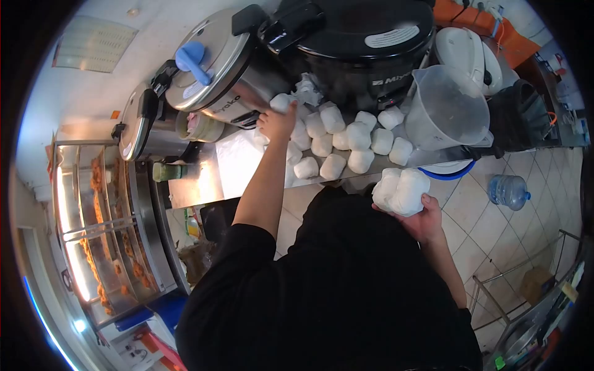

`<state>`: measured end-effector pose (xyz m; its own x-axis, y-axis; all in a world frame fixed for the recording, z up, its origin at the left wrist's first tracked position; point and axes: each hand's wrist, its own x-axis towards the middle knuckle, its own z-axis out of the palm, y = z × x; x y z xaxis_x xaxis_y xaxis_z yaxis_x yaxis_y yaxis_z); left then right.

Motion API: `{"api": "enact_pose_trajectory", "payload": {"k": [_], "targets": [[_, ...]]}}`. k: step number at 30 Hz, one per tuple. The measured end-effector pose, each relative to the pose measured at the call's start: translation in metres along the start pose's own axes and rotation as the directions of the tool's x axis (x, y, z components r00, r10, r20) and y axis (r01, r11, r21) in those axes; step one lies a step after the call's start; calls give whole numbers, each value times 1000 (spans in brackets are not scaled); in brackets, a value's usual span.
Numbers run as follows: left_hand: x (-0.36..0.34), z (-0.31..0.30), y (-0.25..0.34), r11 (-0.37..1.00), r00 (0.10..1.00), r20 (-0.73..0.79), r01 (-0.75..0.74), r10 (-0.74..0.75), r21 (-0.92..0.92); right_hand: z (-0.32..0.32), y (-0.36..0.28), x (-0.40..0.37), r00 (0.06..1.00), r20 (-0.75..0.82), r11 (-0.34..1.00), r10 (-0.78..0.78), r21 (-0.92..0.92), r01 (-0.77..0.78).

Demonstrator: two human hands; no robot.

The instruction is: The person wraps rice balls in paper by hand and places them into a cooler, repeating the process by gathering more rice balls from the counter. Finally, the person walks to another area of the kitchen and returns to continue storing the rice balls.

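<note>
Several white wrapped bundles [359,136] lie in a loose heap on the metal counter [195,185]. My left hand [276,123] reaches over the heap's left side, its fingers closed round one white bundle [282,102] in front of a steel cooker. Nearer my body, past the counter's front edge, my right hand [427,219] holds a cluster of white bundles [402,190] from below and the right.
Behind the heap stand a steel cooker [210,68] and a large black cooker [365,55]. A clear plastic jug [447,108] is at the right. A water bottle [508,191] lies on the tiled floor. A glass food cabinet [105,235] stands left.
</note>
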<state>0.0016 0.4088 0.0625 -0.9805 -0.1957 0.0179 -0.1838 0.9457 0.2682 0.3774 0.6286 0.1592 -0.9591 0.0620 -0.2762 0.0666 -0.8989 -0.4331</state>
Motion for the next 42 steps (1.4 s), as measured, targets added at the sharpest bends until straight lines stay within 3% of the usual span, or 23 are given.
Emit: {"api": "enact_pose_trajectory", "payload": {"k": [5, 7, 8, 9, 11, 15, 17, 19, 20, 22, 24, 26, 27, 28, 29, 30, 31, 33, 37, 39, 42], "targets": [[7, 1, 6, 1000, 1000, 3, 29, -29, -4, 11, -20, -2, 994, -97, 998, 53, 24, -51], [2, -10, 3, 986, 989, 7, -146, 147, -78, 11, -25, 8, 988, -117, 994, 103, 50, -98], [-11, -21, 3, 958, 967, -73, -251, 243, -138, 11, -28, 13, 981, -135, 988, 142, 87, -131], [-23, -30, 1, 962, 970, -81, -237, 228, -138, 13, -31, 18, 980, -126, 986, 154, 79, -144], [-51, -49, -3, 731, 899, -137, -419, 415, -538, 18, -35, 29, 949, -207, 971, 237, 74, -227], [-172, -134, 20, 464, 768, -161, -524, 620, -714, 41, -34, 56, 922, -240, 952, 303, 121, -281], [-197, -174, 33, 335, 489, -33, -644, 872, -687, 52, -27, 70, 921, -182, 937, 344, 137, -323], [-211, -180, 39, 231, 266, 23, -789, 964, -570, 41, -10, 84, 906, -204, 925, 371, 174, -339], [-210, -185, 36, 223, 231, 46, -843, 972, -490, 40, -5, 89, 919, -154, 931, 362, 107, -349], [-192, -207, 28, 275, 284, 72, -786, 956, -554, 39, 1, 96, 923, -58, 925, 380, 50, -377], [-164, -215, 11, 285, 321, 98, -610, 942, -739, 55, 1, 98, 902, 16, 900, 432, 68, -432], [-129, -185, -26, 320, 517, 119, -320, 848, -891, 61, 10, 103, 875, 75, 872, 478, 81, -483], [-108, -161, -41, 480, 714, 202, -210, 671, -852, 66, 14, 106, 881, 70, 877, 468, 88, -473], [-85, -131, -57, 600, 854, 265, -67, 447, -797, 73, 17, 109, 888, 65, 878, 456, 128, -461], [-57, -87, -81, 737, 934, 156, -143, 322, -661, 78, 22, 111, 895, 57, 880, 442, 166, -445], [-37, -71, -92, 898, 956, 159, -163, 246, -409, 78, 27, 113, 903, 50, 887, 426, 175, -428], [-25, -53, -99, 938, 954, 138, -223, 266, -263, 83, 33, 116, 913, 33, 896, 407, 180, -406], [-8, -23, -102, 890, 924, 73, -337, 375, -307, 92, 44, 117, 924, -3, 902, 383, 219, -373], [11, -9, -96, 878, 862, 220, -399, 457, -263, 108, 75, 125, 962, -46, 919, 271, 308, -244], [22, -9, -99, 873, 853, 329, -252, 404, -419, 116, 91, 129, 977, -49, 932, 209, 313, -184], [40, -9, -112, 830, 821, 378, -190, 427, -524, 125, 113, 136, 982, -82, 919, 168, 372, -126]]}}
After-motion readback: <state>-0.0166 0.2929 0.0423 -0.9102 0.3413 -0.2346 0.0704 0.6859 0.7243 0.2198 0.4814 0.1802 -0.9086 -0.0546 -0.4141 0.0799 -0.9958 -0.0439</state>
